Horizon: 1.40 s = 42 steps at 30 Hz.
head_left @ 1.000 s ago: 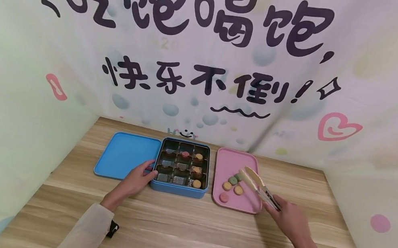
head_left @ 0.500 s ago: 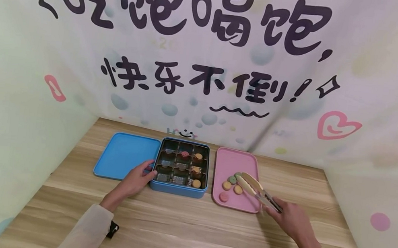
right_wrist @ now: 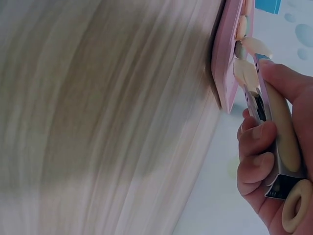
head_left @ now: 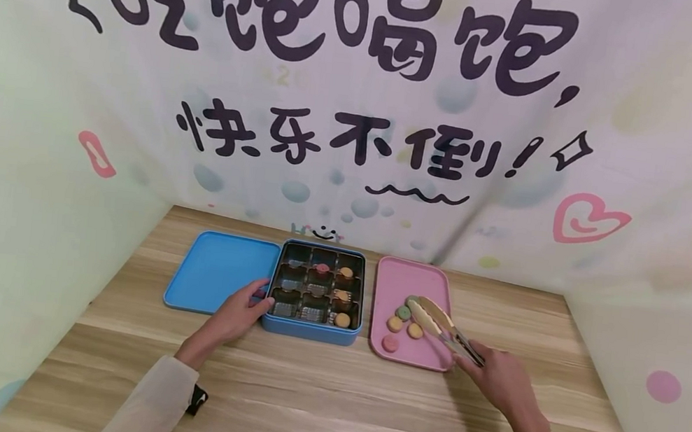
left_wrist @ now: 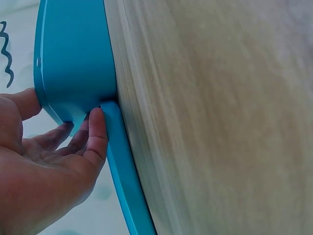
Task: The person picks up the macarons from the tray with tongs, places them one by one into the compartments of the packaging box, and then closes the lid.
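Two hands busy on my feed: left hand (head_left: 232,318) grips the blue box (head_left: 310,330) on its left. Right of the box, right hand (head_left: 507,384) squeezes tongs (head_left: 425,319) by green cookies (head_left: 403,313) in the pink tray (head_left: 395,277).

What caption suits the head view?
Right hand holds tongs by cookies on a pink tray; left hand touches a blue box.
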Available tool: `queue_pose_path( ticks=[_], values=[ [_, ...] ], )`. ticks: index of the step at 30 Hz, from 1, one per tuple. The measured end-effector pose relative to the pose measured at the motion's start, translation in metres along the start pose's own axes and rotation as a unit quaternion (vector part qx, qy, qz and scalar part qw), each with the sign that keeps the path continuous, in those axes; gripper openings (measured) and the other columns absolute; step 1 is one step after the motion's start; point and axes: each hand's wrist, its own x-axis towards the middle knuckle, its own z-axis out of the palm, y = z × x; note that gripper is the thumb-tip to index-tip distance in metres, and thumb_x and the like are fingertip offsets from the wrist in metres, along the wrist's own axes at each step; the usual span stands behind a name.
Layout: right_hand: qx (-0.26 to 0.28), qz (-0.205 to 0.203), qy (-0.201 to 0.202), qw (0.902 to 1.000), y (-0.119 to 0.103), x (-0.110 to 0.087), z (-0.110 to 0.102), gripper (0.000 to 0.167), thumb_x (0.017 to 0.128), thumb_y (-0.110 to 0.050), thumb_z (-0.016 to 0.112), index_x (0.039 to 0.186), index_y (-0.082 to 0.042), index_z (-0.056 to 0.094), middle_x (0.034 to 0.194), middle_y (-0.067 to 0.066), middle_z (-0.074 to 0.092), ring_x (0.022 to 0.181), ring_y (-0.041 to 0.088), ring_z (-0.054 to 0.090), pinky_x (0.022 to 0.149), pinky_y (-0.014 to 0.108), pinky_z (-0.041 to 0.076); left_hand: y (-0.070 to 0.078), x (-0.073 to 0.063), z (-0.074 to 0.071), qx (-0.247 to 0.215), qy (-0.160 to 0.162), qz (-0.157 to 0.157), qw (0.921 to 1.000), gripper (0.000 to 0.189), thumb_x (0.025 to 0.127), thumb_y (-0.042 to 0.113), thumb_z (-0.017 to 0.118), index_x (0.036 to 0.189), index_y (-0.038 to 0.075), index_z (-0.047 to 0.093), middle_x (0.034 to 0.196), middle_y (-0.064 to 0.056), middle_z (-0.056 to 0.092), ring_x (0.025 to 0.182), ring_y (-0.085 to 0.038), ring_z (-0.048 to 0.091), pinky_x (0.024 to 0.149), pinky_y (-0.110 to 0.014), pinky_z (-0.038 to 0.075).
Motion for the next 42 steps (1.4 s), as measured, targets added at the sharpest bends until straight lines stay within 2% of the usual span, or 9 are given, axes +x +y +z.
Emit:
queue_pose_path(
  ticks=[3,6,12,16,22,28,32,36,42],
  values=[
    [0.011,0.01,-0.002,0.9999,-0.002,0.001,0.0,0.03,0.091,-0.038,0.071,0.108,-0.013,0.072,0.057,-0.006,0.033,0.05,0.013,0.035,0.047,0.028,0.027,0.0,0.0,0.0,-0.002,-0.001,-0.001,1.0,0.057,0.106,0.025,0.048,0.154,0.001,0.03,0.143,-0.028,0.046,0.128,-0.045,0.05,0.1,-0.056,0.045],
    [0.021,0.015,-0.004,0.9997,-0.003,0.002,-0.001,0.044,0.092,-0.037,0.07,0.125,-0.008,0.069,0.057,-0.005,0.033,0.051,0.013,0.035,0.047,0.028,0.027,0.0,0.0,0.001,-0.001,-0.001,-0.005,1.0,0.057,0.106,0.025,0.048,0.154,0.001,0.03,0.143,-0.028,0.046,0.128,-0.045,0.05,0.101,-0.056,0.045],
    [0.019,0.021,-0.019,0.9994,-0.004,0.004,-0.005,0.046,0.093,-0.038,0.068,0.128,-0.007,0.067,0.058,-0.002,0.039,0.052,0.014,0.038,0.048,0.029,0.03,0.002,0.0,0.001,0.0,-0.002,-0.008,1.0,0.058,0.106,0.025,0.048,0.154,0.001,0.029,0.144,-0.028,0.046,0.128,-0.045,0.049,0.101,-0.056,0.044],
    [0.011,0.018,-0.035,0.9992,-0.004,0.003,-0.009,0.044,0.092,-0.037,0.07,0.125,-0.008,0.069,0.063,0.0,0.047,0.054,0.015,0.041,0.05,0.03,0.032,0.002,0.0,0.001,-0.001,-0.002,-0.006,1.0,0.057,0.106,0.025,0.048,0.154,0.0,0.029,0.144,-0.029,0.046,0.128,-0.045,0.05,0.101,-0.057,0.044],
    [-0.006,-0.006,-0.028,0.9996,-0.003,0.005,-0.006,0.024,0.091,-0.039,0.071,0.096,-0.016,0.066,0.062,-0.004,0.043,0.056,0.015,0.041,0.05,0.03,0.031,0.001,0.001,0.0,-0.002,0.001,-0.003,1.0,0.057,0.105,0.024,0.048,0.154,0.0,0.03,0.143,-0.029,0.046,0.127,-0.045,0.05,0.101,-0.057,0.044],
    [-0.014,-0.015,-0.012,0.9997,-0.004,0.008,-0.001,0.028,0.091,-0.039,0.071,0.081,-0.019,0.054,0.06,-0.005,0.038,0.054,0.015,0.039,0.049,0.03,0.029,0.0,0.001,0.001,-0.001,0.001,-0.003,1.0,0.057,0.105,0.025,0.048,0.154,0.001,0.03,0.142,-0.028,0.048,0.126,-0.044,0.051,0.1,-0.056,0.045],
    [-0.015,-0.015,-0.008,0.9997,-0.007,0.01,0.0,0.026,0.091,-0.04,0.071,0.085,-0.018,0.058,0.061,-0.004,0.039,0.055,0.015,0.039,0.05,0.03,0.03,0.0,0.001,0.001,-0.003,0.001,-0.008,1.0,0.057,0.105,0.025,0.048,0.154,0.001,0.03,0.143,-0.027,0.047,0.127,-0.044,0.051,0.1,-0.056,0.045],
    [-0.01,-0.017,0.004,0.9998,-0.011,0.011,0.0,0.024,0.09,-0.038,0.072,0.097,-0.016,0.066,0.061,-0.005,0.039,0.055,0.014,0.039,0.051,0.03,0.03,0.0,0.002,0.001,-0.003,0.001,-0.007,1.0,0.057,0.105,0.025,0.048,0.154,0.001,0.03,0.143,-0.028,0.047,0.127,-0.044,0.05,0.101,-0.056,0.044],
    [0.01,-0.019,0.017,0.9996,-0.024,0.015,-0.003,0.024,0.091,-0.037,0.072,0.102,-0.016,0.068,0.059,-0.006,0.036,0.052,0.012,0.037,0.05,0.028,0.029,0.0,0.001,0.001,-0.004,0.001,-0.009,0.9999,0.057,0.105,0.025,0.048,0.154,0.001,0.03,0.143,-0.028,0.046,0.128,-0.045,0.05,0.101,-0.056,0.044]
  ],
)
